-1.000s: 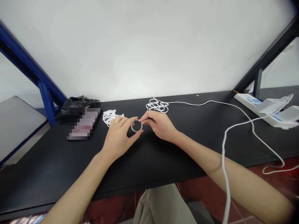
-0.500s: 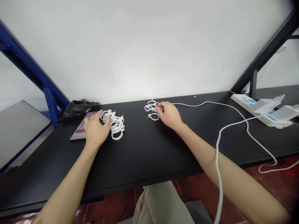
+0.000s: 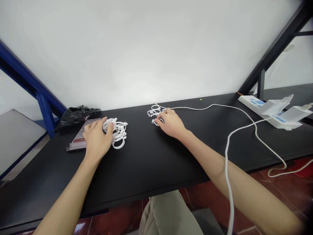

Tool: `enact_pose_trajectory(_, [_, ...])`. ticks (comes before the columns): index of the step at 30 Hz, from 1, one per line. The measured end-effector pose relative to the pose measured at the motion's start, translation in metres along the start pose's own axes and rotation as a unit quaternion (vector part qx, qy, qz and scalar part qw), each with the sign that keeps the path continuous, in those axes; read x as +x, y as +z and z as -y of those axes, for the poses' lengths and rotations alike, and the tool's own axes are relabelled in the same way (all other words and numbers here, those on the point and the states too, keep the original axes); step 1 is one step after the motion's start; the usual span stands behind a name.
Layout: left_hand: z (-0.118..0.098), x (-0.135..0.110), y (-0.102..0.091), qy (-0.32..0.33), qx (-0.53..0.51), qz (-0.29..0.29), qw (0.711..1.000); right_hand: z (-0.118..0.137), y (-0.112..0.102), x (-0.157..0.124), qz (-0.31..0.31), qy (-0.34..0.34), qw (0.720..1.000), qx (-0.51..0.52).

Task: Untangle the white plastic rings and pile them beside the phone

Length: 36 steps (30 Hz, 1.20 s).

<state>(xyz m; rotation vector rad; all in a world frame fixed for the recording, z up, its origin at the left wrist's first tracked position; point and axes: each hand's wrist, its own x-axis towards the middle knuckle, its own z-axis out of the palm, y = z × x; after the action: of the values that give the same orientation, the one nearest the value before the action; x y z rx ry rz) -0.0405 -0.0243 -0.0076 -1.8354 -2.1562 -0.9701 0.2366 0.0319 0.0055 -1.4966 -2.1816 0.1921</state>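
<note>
Right hand has shifted over a white ring mid-frame, pinch unclear; left hand, digits apart, beside ring pile centre-left: both now at rings.

I face a pale wall, brightest low down near its middle, standing behind my long black table. On my left a blue metal frame slants down to the table, with a grey panel beside it; on my right a black frame slants the opposite way. Below the table's front edge I see dark red floor tiles with thin seams
</note>
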Motion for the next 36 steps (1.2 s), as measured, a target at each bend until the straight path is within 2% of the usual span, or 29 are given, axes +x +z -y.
enact_pose_trajectory(5, [-0.018,-0.008,-0.010,0.033,-0.035,-0.030,0.998,0.002,0.005,-0.002,0.037,-0.054,0.998,-0.018])
enact_pose_trajectory(7, [-0.027,-0.014,-0.011,0.076,-0.051,-0.037,0.995,0.007,0.007,-0.003,0.025,-0.067,0.997,0.025])
enact_pose_trajectory(9, [-0.036,-0.021,-0.011,0.133,-0.058,-0.033,0.989,0.014,0.007,-0.005,0.008,-0.072,0.990,0.119])
enact_pose_trajectory(11, [-0.044,-0.027,-0.008,0.179,-0.061,-0.017,0.982,0.025,0.006,-0.009,0.014,-0.067,0.968,0.241])
enact_pose_trajectory(14, [-0.051,-0.034,-0.003,0.208,-0.068,0.022,0.976,0.041,0.006,-0.017,0.062,-0.051,0.921,0.381])
enact_pose_trajectory(17, [-0.052,-0.036,0.000,0.215,-0.073,0.053,0.972,0.050,0.008,-0.024,0.114,-0.051,0.880,0.458])
enact_pose_trajectory(20, [-0.051,-0.035,0.001,0.235,-0.084,0.068,0.966,0.053,0.010,-0.029,0.150,-0.060,0.862,0.480])
enact_pose_trajectory(23, [-0.050,-0.034,0.000,0.254,-0.093,0.065,0.960,0.053,0.011,-0.030,0.145,-0.073,0.873,0.460])
enact_pose_trajectory(28, [-0.050,-0.033,-0.001,0.272,-0.085,0.052,0.957,0.052,0.007,-0.029,0.053,-0.132,0.903,0.406])
enact_pose_trajectory(32, [-0.049,-0.034,0.000,0.277,-0.089,0.059,0.955,0.048,0.007,-0.027,0.011,-0.193,0.923,0.333])
enact_pose_trajectory(36, [-0.050,-0.035,0.000,0.268,-0.089,0.077,0.956,0.046,0.008,-0.025,-0.018,-0.208,0.927,0.311])
